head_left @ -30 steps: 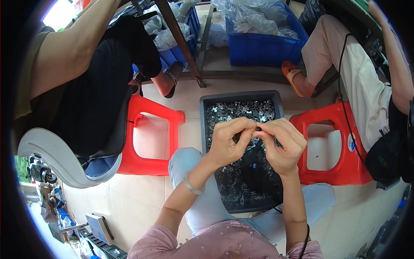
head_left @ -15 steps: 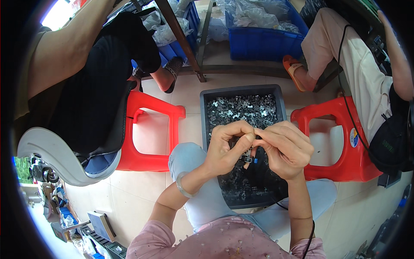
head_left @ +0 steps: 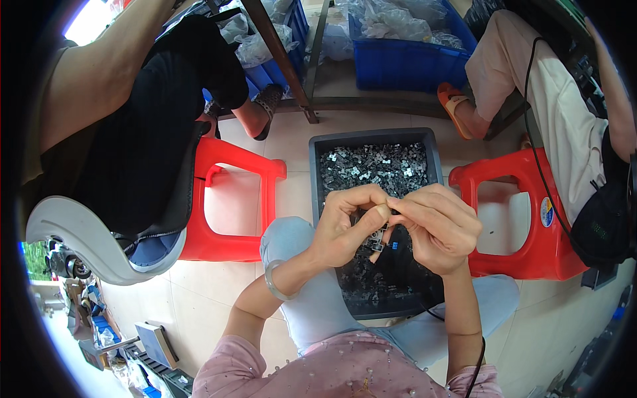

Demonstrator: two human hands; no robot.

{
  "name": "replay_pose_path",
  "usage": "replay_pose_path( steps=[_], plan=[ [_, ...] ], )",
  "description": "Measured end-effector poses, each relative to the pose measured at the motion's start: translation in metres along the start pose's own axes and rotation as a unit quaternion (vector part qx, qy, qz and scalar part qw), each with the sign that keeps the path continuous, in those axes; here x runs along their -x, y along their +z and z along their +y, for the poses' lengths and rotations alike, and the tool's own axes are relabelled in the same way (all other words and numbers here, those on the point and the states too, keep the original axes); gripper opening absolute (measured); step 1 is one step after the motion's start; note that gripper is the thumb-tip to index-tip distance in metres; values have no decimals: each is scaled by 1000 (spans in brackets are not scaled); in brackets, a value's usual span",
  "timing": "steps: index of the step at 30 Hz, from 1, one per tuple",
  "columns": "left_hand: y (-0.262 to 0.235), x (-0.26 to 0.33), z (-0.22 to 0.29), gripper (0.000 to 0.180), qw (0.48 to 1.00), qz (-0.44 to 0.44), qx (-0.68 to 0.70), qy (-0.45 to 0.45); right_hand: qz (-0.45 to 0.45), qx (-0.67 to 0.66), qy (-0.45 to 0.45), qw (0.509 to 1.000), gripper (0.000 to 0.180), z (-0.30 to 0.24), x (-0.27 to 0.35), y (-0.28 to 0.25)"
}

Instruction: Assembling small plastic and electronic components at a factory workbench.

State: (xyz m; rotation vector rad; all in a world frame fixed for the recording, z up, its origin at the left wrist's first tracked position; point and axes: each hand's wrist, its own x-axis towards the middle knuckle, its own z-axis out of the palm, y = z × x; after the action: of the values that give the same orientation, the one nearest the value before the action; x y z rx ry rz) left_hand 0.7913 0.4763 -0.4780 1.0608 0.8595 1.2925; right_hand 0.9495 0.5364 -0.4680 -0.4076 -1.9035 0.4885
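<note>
Tiled floor [head_left: 298, 139], two co-workers seated either side: one in black at left [head_left: 146, 132], one in pale trousers at right [head_left: 531, 86]. Blue crate [head_left: 411, 60] of bagged stock sits beyond, under a bench frame. Two red stools [head_left: 232, 199] flank the worker, both unoccupied.

Grey tray [head_left: 375, 139] sits on the floor between the worker's knees, heaped with small dark metal parts [head_left: 371, 166], likely so that dropped pieces fall back in.

Left hand [head_left: 345, 229] and right hand [head_left: 434, 225] meet above the tray, fingertips touching. Each grip closed to a pinch on one small dark part [head_left: 378, 239], held between both hands over the tray's middle. Clear bangle [head_left: 275, 282] on left wrist.
</note>
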Motion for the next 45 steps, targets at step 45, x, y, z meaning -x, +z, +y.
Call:
replay_pose_path(
  steps=[45],
  plan=[
    [-11, -9, -18, 18, 998, -11, -68, -1, 53, -39, 84, 994, 19, 13, 22, 18]
  ],
)
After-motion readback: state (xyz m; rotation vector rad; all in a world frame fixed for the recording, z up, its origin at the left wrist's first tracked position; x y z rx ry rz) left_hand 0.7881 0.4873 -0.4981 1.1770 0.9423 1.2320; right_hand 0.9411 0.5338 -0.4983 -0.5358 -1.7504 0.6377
